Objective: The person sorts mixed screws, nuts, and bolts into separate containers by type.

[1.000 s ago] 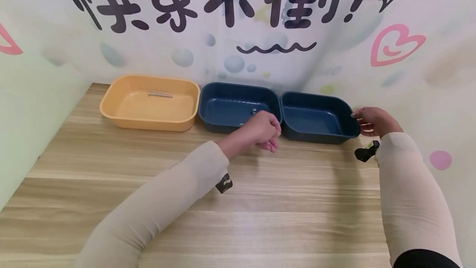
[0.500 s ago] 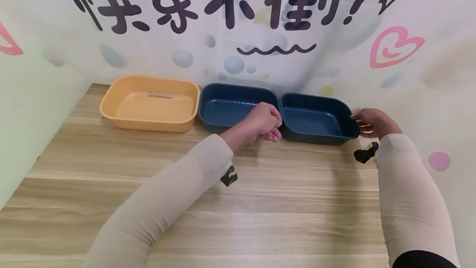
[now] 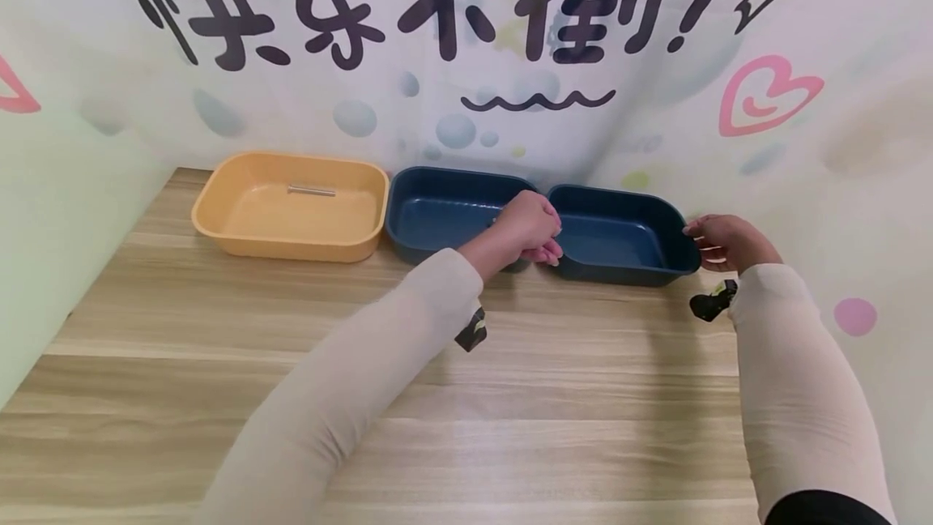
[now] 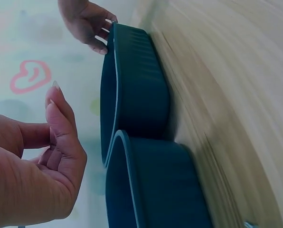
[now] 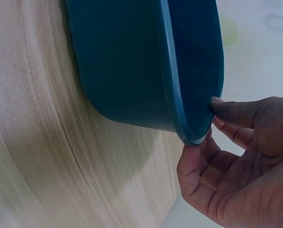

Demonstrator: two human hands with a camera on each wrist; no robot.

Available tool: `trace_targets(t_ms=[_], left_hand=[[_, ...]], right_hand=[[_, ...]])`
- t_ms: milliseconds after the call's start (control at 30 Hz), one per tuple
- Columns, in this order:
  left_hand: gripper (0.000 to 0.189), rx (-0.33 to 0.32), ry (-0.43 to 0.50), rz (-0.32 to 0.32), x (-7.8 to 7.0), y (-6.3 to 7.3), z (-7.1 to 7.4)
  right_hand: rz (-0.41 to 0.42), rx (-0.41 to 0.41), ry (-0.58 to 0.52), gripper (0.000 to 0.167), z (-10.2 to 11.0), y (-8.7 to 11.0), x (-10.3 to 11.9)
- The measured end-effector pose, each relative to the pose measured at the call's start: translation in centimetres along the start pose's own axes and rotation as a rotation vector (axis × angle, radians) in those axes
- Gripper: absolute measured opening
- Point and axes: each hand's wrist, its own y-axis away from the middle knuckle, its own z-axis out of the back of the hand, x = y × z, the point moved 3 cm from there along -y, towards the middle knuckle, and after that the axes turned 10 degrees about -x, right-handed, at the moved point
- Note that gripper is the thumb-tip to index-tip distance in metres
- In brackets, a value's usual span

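My left hand (image 3: 526,227) hovers over the adjoining rims of two dark blue bins, fingers curled and thumb against them. The left wrist view shows the same hand (image 4: 46,161) with nothing visible in its fingers; a small thing inside them could be hidden. At the far end of the right blue bin (image 3: 619,272), my right hand (image 3: 729,241) grips the rim. In the right wrist view its thumb (image 5: 236,113) lies over the rim of that bin (image 5: 127,61), with fingers beneath. The middle blue bin (image 3: 437,221) is partly covered by my left hand and forearm.
A yellow bin (image 3: 291,245) stands at the left end of the row, holding a metal bolt (image 3: 312,190). Behind the bins hangs a printed cloth (image 3: 291,104). A small shiny piece (image 4: 249,224) shows on the wooden table in the left wrist view.
My left hand has moved right and slightly up, from over the middle bin's right end toward the right bin. My right hand keeps its grip on the rim.
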Motion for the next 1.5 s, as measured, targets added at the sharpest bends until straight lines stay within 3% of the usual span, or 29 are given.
trace_targets(t_ms=[267, 600, 800, 1067, 1500], left_hand=[[0.017, -0.011, -0.201, -0.008, -1.2, -1.2, -1.4], [0.021, 0.012, -0.304, -0.001, -1.3, -3.0, -3.4], [0.02, 0.004, -0.266, 0.011, -1.0, -3.3, -3.7], [0.016, -0.01, -0.227, -0.037, -0.7, -3.4, -3.7], [0.008, -0.033, -0.247, -0.045, -0.6, -3.1, -3.6]], right_hand=[[0.008, -0.004, -0.014, 0.02, -0.1, -0.1, -0.1], [-0.021, -0.012, -0.005, 0.023, 0.0, 0.0, 0.0], [-0.013, -0.015, 0.003, 0.022, -0.1, -0.1, 0.0], [-0.001, -0.018, -0.016, 0.023, 0.0, 0.1, 0.1], [-0.001, -0.033, -0.008, 0.021, -0.1, 0.1, 0.0]])
